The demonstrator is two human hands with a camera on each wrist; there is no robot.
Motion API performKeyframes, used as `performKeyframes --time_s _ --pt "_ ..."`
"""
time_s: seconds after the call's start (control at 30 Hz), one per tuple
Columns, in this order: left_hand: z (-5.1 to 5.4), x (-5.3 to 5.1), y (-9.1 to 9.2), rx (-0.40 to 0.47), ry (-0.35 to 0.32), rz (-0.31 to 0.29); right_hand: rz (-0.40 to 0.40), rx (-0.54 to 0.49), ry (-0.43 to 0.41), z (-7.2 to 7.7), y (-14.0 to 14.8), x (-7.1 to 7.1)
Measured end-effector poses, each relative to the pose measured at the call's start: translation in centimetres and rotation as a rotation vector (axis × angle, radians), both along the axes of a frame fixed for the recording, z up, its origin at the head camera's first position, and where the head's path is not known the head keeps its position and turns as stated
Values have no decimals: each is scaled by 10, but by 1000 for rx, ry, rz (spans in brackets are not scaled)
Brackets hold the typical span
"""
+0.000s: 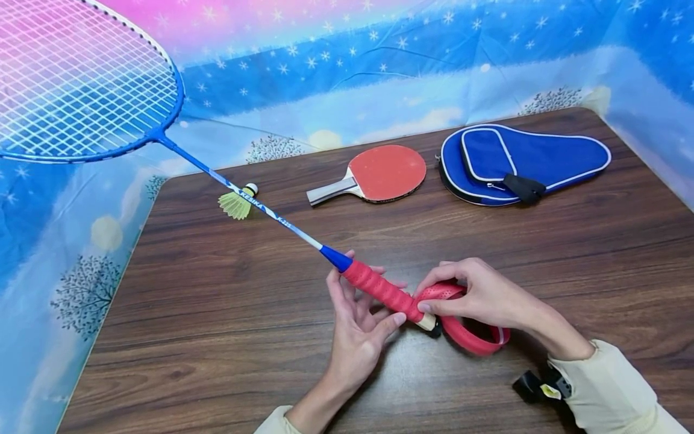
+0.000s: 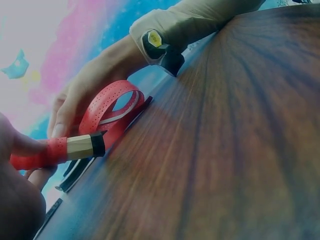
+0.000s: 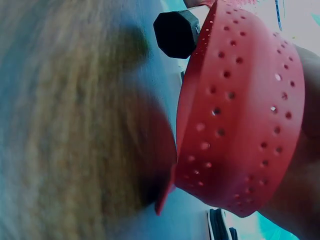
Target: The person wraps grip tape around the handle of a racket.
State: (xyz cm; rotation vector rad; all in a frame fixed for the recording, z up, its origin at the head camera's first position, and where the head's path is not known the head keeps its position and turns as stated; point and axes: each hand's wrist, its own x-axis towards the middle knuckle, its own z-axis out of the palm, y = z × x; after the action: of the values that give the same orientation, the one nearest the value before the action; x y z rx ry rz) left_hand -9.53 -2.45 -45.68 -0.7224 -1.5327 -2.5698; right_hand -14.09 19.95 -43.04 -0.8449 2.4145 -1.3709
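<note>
A blue badminton racket (image 1: 252,202) slants across the head view, its strung head at the upper left. Red perforated grip tape (image 1: 379,288) is wound round most of the handle. Pale bare handle (image 2: 80,147) and a black butt cap (image 3: 176,35) show at the end. My left hand (image 1: 358,337) holds the wrapped handle from below, thumb along its near side. With thumb and fingers, my right hand (image 1: 477,295) pinches the tape beside the handle's end. A loose loop of that tape (image 1: 477,343) hangs below the right hand; up close it fills much of the right wrist view.
On the wooden table (image 1: 217,337) lie a yellow shuttlecock (image 1: 237,204), a red table tennis bat (image 1: 387,173) and a blue zipped bat case (image 1: 564,158). A patterned blue and pink cloth (image 1: 347,66) stands behind the table. The right wrist wears a black camera (image 1: 534,386).
</note>
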Motion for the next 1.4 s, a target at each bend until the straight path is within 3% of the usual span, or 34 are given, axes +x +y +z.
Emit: performKeyframes --time_s 0.1,0.33,0.73,1.0,1.23,1.4 --pt "0 1 0 -4 -12 24 1 8 3 0 0 0" --pt "1 1 -1 -112 -9 77 25 7 -38 2 1 1" --pt "-2 -2 1 -59 87 21 6 -4 -30 3 1 1" --pt "-3 0 3 -49 12 46 -6 8 -31 4 -2 3" --pt "-2 0 3 -60 -10 113 7 -13 -41 3 -2 3" --pt "-1 0 2 -55 -33 119 -4 -3 -70 3 -1 3"
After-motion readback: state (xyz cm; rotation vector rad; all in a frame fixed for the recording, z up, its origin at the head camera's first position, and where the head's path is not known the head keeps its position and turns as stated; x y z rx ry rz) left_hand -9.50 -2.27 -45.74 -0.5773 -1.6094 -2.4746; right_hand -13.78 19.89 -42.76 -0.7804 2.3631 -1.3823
